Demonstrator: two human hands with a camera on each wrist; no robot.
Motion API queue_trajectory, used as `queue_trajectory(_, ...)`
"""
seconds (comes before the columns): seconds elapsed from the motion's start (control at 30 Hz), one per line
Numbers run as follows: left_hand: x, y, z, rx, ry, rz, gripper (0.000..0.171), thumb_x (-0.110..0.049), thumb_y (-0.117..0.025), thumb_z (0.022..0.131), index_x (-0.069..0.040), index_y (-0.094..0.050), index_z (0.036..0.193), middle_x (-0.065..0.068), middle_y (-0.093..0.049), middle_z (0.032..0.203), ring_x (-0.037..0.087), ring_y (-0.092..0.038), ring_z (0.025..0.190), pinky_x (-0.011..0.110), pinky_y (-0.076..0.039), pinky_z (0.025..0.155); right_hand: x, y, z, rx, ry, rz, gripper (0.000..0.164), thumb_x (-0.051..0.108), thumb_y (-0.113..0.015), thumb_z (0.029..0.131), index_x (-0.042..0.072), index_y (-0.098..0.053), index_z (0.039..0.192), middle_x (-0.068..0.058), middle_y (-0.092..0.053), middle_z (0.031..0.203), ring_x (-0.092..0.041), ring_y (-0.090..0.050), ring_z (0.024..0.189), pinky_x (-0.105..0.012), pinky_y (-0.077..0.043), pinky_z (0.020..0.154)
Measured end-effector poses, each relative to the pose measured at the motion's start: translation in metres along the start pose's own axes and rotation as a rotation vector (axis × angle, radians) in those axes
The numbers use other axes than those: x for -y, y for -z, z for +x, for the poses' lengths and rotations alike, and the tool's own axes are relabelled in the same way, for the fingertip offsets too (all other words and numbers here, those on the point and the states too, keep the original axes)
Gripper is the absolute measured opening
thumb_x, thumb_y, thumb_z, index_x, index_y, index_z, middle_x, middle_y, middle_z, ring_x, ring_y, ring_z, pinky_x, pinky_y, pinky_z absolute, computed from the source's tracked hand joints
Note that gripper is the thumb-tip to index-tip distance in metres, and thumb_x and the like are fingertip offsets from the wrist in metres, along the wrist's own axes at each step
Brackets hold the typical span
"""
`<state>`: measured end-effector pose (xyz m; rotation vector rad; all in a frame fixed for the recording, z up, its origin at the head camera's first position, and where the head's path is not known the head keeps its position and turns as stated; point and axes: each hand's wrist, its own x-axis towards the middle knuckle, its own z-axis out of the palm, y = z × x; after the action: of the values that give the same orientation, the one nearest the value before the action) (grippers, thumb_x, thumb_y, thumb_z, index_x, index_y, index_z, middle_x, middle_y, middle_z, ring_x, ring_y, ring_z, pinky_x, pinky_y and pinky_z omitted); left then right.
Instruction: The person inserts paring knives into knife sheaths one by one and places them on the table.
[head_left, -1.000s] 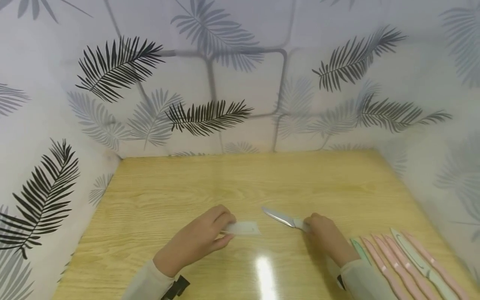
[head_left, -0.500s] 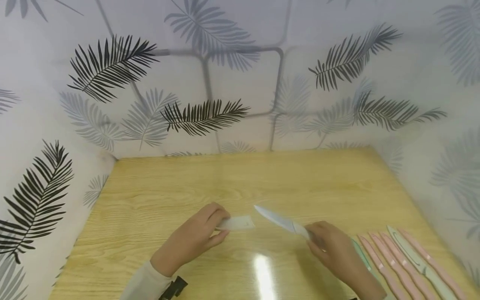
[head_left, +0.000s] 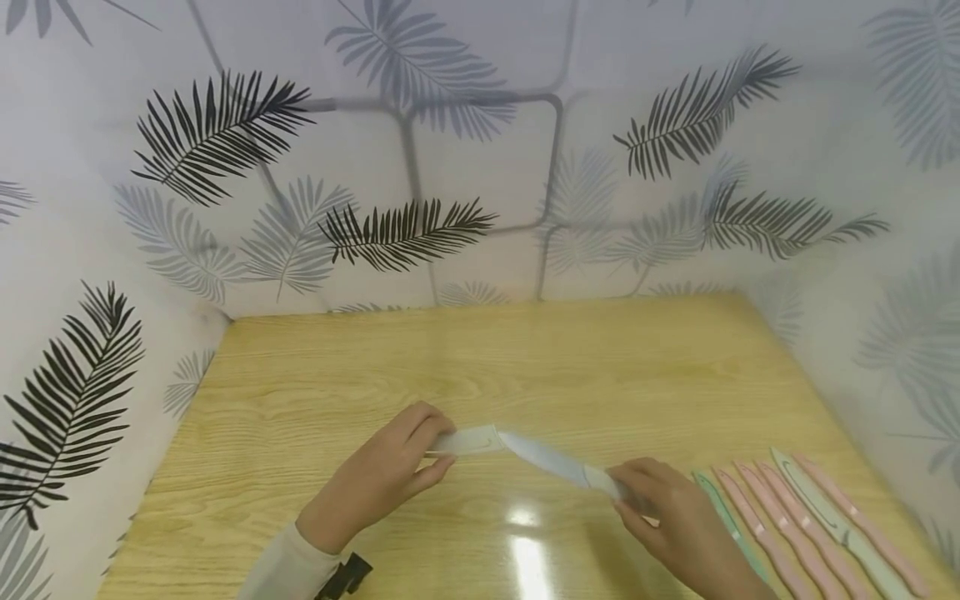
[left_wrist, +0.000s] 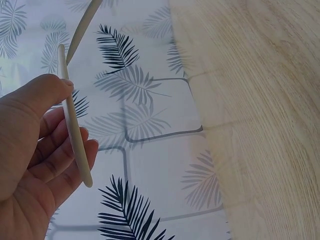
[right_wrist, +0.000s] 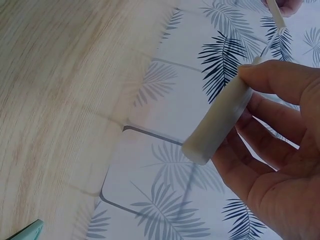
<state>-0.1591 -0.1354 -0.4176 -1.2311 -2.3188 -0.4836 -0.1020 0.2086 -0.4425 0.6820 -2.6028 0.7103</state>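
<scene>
My left hand [head_left: 378,471] pinches a flat, pale cream knife sheath [head_left: 474,440] between thumb and fingers, its mouth facing right. In the left wrist view the sheath [left_wrist: 75,125] shows edge-on as a thin strip. My right hand [head_left: 678,523] grips a knife by its pale cream handle [right_wrist: 220,122], thumb along the upper side. The knife's blade [head_left: 546,460] points left and slightly up, with its tip right at the sheath's mouth. Both are held over the table, and the right fingers partly hide the handle.
To the right lies a slanted row of sheathed knives: a green one [head_left: 731,525], several pink ones [head_left: 767,527] and a larger pale green one [head_left: 840,521]. The wooden table [head_left: 337,367] is bordered by leaf-patterned curtains [head_left: 480,167].
The right hand has turned the knife and brought it left, so its tip now meets the sheath's mouth. The left hand has shifted slightly left and up, tilting the sheath a little.
</scene>
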Motion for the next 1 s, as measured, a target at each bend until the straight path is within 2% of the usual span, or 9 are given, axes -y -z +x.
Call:
queue_trajectory(0.17,-0.002,0.001,0.0,0.014,0.023,0.002,0.029,-0.013,-0.073,0.085,-0.001,-0.059,0.107,0.007,-0.055,0.105,0.012,-0.056,0.089,0.014,-0.051,0.075,0.0,0.0,0.001,-0.012,0.012,0.014,0.034,-0.001,-0.082,0.069,0.0,-0.069,0.101,-0.007,-0.066,0.098,-0.016,-0.066,0.078,-0.016,-0.056,0.065)
queue_trajectory(0.4,-0.002,0.0,-0.001,-0.015,0.01,0.012,0.036,-0.009,-0.079,0.078,0.001,-0.059,0.106,0.007,-0.056,0.103,0.012,-0.055,0.085,0.016,-0.052,0.072,0.0,0.0,0.002,-0.027,0.048,-0.003,0.035,0.0,-0.083,0.068,0.001,-0.069,0.1,-0.006,-0.066,0.098,-0.015,-0.065,0.077,-0.014,-0.055,0.064)
queue_trajectory(0.53,-0.002,0.001,-0.001,0.008,0.024,0.012,0.034,-0.01,-0.078,0.08,0.0,-0.059,0.106,0.007,-0.056,0.104,0.011,-0.055,0.086,0.016,-0.051,0.072,-0.001,0.001,0.001,-0.041,0.077,-0.054,0.038,0.0,-0.085,0.064,0.002,-0.07,0.099,-0.004,-0.066,0.097,-0.014,-0.063,0.078,-0.018,-0.056,0.064)
queue_trajectory(0.7,-0.001,0.0,-0.003,0.025,0.003,0.043,0.033,-0.012,-0.077,0.081,-0.001,-0.059,0.106,0.006,-0.055,0.104,0.012,-0.054,0.087,0.015,-0.05,0.073,-0.003,0.006,0.002,-0.067,0.142,-0.138,0.044,-0.002,-0.087,0.057,0.0,-0.07,0.097,-0.005,-0.065,0.096,-0.016,-0.06,0.08,-0.025,-0.057,0.066)
queue_trajectory(0.83,-0.002,0.0,-0.004,0.05,-0.016,0.081,0.033,-0.013,-0.077,0.081,-0.002,-0.059,0.106,0.006,-0.056,0.105,0.013,-0.055,0.09,0.015,-0.051,0.076,-0.006,0.013,0.004,-0.073,0.195,-0.144,0.038,-0.002,-0.081,0.063,0.0,-0.07,0.1,-0.005,-0.064,0.098,-0.018,-0.059,0.083,-0.027,-0.058,0.068)
queue_trajectory(0.93,-0.003,0.001,-0.004,0.057,-0.03,0.113,0.033,-0.014,-0.077,0.081,-0.002,-0.059,0.106,0.006,-0.056,0.105,0.013,-0.055,0.092,0.015,-0.051,0.078,-0.006,0.016,0.006,-0.069,0.206,-0.146,0.038,-0.003,-0.079,0.064,0.0,-0.071,0.1,-0.006,-0.064,0.098,-0.02,-0.059,0.085,-0.029,-0.058,0.069)
queue_trajectory(1.0,-0.003,0.001,-0.005,0.055,-0.044,0.134,0.034,-0.015,-0.077,0.081,-0.002,-0.059,0.106,0.007,-0.056,0.105,0.014,-0.055,0.093,0.015,-0.051,0.079,-0.006,0.017,0.006,-0.065,0.202,-0.154,0.042,-0.004,-0.08,0.06,0.001,-0.071,0.1,-0.007,-0.064,0.098,-0.02,-0.06,0.086,-0.03,-0.058,0.069)
